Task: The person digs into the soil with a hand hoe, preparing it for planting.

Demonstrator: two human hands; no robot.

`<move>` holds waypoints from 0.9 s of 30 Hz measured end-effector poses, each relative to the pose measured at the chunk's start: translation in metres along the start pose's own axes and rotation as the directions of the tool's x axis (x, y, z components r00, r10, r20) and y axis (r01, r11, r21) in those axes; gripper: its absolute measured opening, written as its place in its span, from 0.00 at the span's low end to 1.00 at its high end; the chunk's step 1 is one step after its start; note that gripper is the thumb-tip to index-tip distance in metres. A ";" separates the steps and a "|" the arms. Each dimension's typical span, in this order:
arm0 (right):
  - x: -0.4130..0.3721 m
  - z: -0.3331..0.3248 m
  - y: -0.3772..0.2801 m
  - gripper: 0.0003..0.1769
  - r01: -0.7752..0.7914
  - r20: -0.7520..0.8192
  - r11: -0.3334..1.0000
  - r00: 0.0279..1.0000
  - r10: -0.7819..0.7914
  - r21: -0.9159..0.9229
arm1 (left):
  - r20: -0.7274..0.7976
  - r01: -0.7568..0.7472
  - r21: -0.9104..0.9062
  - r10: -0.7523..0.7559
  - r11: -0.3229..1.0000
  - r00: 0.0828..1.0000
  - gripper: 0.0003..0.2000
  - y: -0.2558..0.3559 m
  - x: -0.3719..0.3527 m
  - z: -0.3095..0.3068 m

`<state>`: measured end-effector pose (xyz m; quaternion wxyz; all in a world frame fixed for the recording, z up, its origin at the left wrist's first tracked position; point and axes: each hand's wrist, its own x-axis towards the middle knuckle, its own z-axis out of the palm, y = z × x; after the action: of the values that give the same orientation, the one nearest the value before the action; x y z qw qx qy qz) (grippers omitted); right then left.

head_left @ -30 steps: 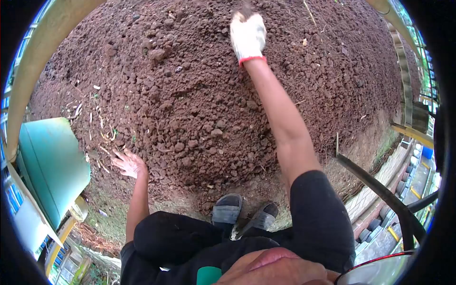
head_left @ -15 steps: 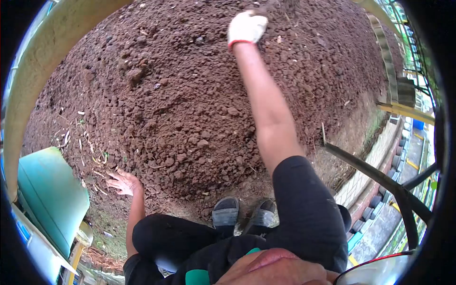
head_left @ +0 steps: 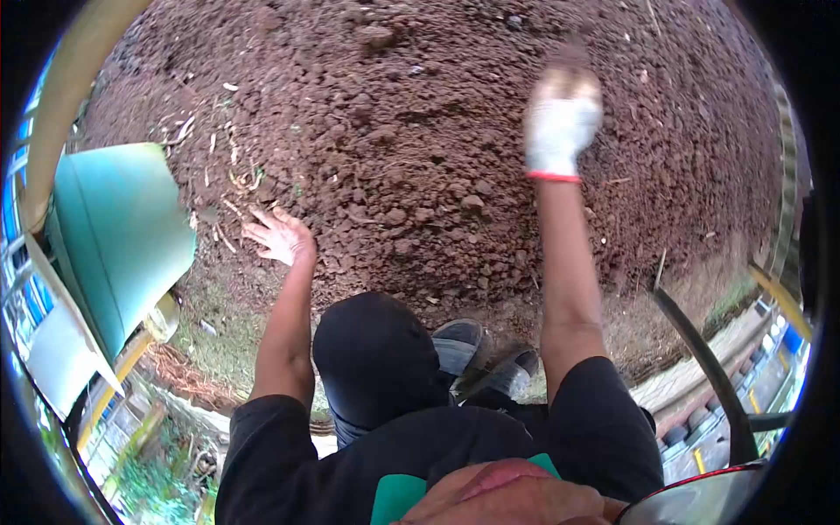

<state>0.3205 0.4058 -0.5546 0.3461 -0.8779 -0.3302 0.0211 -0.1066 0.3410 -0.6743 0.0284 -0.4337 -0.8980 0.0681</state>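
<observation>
A wide mound of crumbly brown soil (head_left: 420, 131) fills the view ahead. My left hand (head_left: 278, 236) is bare and rests flat on the soil's near left edge, fingers spread, holding nothing. My right hand (head_left: 562, 122) wears a white glove with a red cuff and is stretched out over the soil to the right. It is blurred by motion, with brown soil at its fingertips, so its grip is unclear. Dry twigs and straw bits (head_left: 223, 162) lie scattered just beyond my left hand.
A green panel (head_left: 114, 236) leans at the left beside the soil. A dark curved metal bar (head_left: 700, 350) crosses the lower right. My knee (head_left: 376, 350) and grey shoes (head_left: 459, 346) are at the soil's near edge. A pale curved rim (head_left: 70, 79) borders the bed at upper left.
My gloved right hand has pulled back from the far top of the mound toward me and to the right. The view has swung left, and my left hand sits higher in the frame.
</observation>
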 end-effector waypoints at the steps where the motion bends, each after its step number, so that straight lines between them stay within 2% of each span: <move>1: -0.027 0.004 -0.039 0.24 0.102 0.173 0.987 0.977 -0.123 0.124 | 0.007 -0.013 -0.003 0.013 1.000 1.000 0.31 -0.001 -0.001 0.000; 2: -0.049 0.023 -0.063 0.21 0.342 0.191 0.933 0.914 -0.359 0.114 | 0.018 -0.003 -0.003 0.003 1.000 1.000 0.31 0.000 0.000 0.000; 3: -0.064 0.037 -0.088 0.19 0.297 0.373 0.921 0.848 -0.375 0.252 | 0.028 0.002 -0.025 -0.001 1.000 1.000 0.31 0.001 -0.001 -0.003; 5: -0.091 0.064 -0.126 0.16 0.354 0.483 0.905 0.766 -0.424 0.234 | 0.045 0.019 -0.009 -0.019 1.000 0.999 0.31 0.005 -0.001 -0.008; 7: -0.091 0.094 -0.139 0.18 0.406 0.492 0.895 0.750 -0.443 0.186 | 0.053 0.010 -0.025 -0.009 1.000 0.999 0.31 0.004 -0.002 -0.010; 8: -0.083 0.098 -0.136 0.18 0.258 0.618 0.954 0.728 -0.297 0.155 | 0.057 0.011 -0.025 -0.009 1.000 0.998 0.31 0.004 -0.001 -0.010; 9: -0.078 0.081 -0.128 0.18 0.199 0.560 0.971 0.793 -0.241 0.136 | 0.064 0.006 -0.024 -0.005 1.000 0.998 0.31 0.005 -0.002 -0.012; 11: -0.087 0.046 -0.119 0.18 -0.084 0.577 0.995 0.816 0.034 0.059 | 0.045 0.003 -0.020 -0.002 1.000 0.999 0.30 0.003 -0.001 -0.008; 12: -0.107 0.043 -0.095 0.19 -0.237 0.521 0.950 0.848 0.101 0.201 | 0.047 0.002 -0.008 -0.002 1.000 0.999 0.31 0.001 -0.001 -0.008; 13: -0.113 0.047 -0.090 0.21 -0.225 0.446 0.942 0.890 0.095 0.250 | 0.043 0.008 -0.012 -0.007 1.000 0.999 0.31 0.005 -0.001 -0.008; 14: -0.115 0.045 -0.094 0.22 -0.206 0.368 0.933 0.926 0.087 0.297 | 0.028 0.003 -0.004 -0.003 1.000 1.000 0.31 0.004 -0.002 -0.004; 16: -0.108 0.060 -0.114 0.24 0.079 0.182 0.988 0.978 -0.103 0.135 | -0.013 -0.009 0.011 0.009 1.000 1.000 0.30 0.001 -0.002 0.001; 17: -0.096 0.066 -0.131 0.25 0.213 0.089 0.977 0.973 -0.215 0.033 | -0.034 -0.012 -0.006 0.012 1.000 0.999 0.30 0.003 -0.004 -0.003; 18: -0.072 0.084 -0.152 0.23 0.182 0.220 0.973 0.953 -0.210 0.142 | -0.022 -0.014 0.002 0.014 1.000 1.000 0.30 0.004 -0.004 -0.005; 19: -0.053 0.102 -0.181 0.21 0.101 0.290 0.986 0.947 -0.137 0.136 | -0.008 -0.013 0.012 0.013 1.000 1.000 0.30 0.004 -0.004 -0.005; 20: -0.036 0.133 -0.197 0.19 0.163 0.272 0.968 0.939 -0.212 0.191 | 0.014 -0.018 0.040 0.018 0.999 1.000 0.31 0.002 -0.003 -0.003; 21: -0.026 0.152 -0.210 0.26 0.220 0.122 0.915 0.954 -0.274 0.337 | 0.087 -0.017 0.008 0.016 1.000 0.996 0.31 0.005 -0.003 -0.012; 22: -0.006 0.174 -0.221 0.27 0.179 0.327 0.943 0.906 -0.269 0.282 | 0.102 -0.012 0.022 0.010 1.000 0.995 0.31 0.007 -0.001 -0.013; 23: 0.026 0.206 -0.224 0.28 0.367 0.636 0.922 0.684 -0.356 0.122 | 0.120 -0.010 0.042 0.005 0.999 0.993 0.31 0.006 -0.001 -0.014; 24: 0.035 0.252 -0.209 0.26 0.543 0.312 0.825 0.766 -0.563 0.154 | 0.120 -0.001 0.064 -0.006 0.998 0.993 0.31 0.009 -0.001 -0.015; 25: 0.037 0.287 -0.191 0.25 0.700 -0.047 0.706 0.713 -0.700 0.107 | 0.119 0.002 0.060 -0.009 0.998 0.993 0.31 0.009 -0.001 -0.014; 27: 0.043 0.279 -0.185 0.24 0.581 0.225 0.807 0.804 -0.550 -0.103 | 0.114 0.001 0.064 -0.008 0.998 0.993 0.31 0.008 0.000 -0.012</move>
<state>0.1752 0.6972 -0.6433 0.2299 -0.7588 -0.6086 -0.0299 -0.0990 0.3469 -0.6632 -0.0089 -0.4258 -0.8966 0.1214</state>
